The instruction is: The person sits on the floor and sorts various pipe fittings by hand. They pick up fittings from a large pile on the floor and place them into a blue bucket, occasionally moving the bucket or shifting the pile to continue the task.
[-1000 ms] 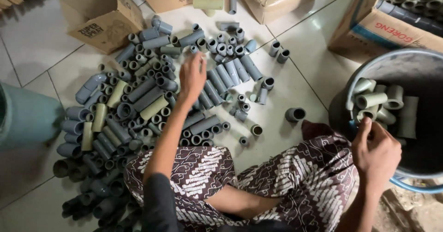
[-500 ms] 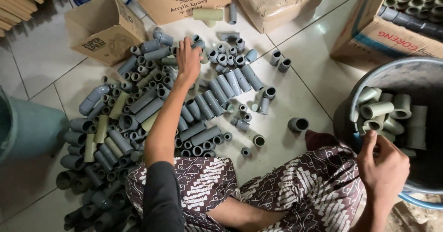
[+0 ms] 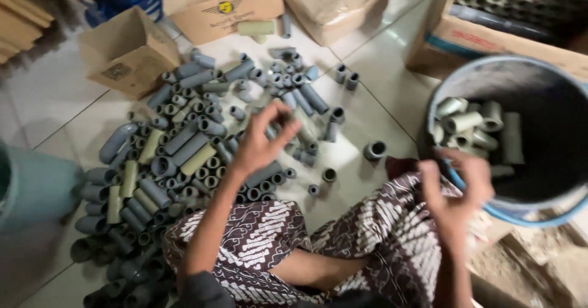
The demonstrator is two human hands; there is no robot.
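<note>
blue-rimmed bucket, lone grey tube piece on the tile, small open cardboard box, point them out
blue-rimmed bucket point(image 3: 517, 221), head view, on its blue front rim.
lone grey tube piece point(image 3: 374, 150), head view, on its open end.
small open cardboard box point(image 3: 125, 54), head view, on its side wall.

bare forearms; a dark sleeve edge on the left arm; brown-and-white patterned batik cloth point(image 3: 392, 234) over the legs.
</note>
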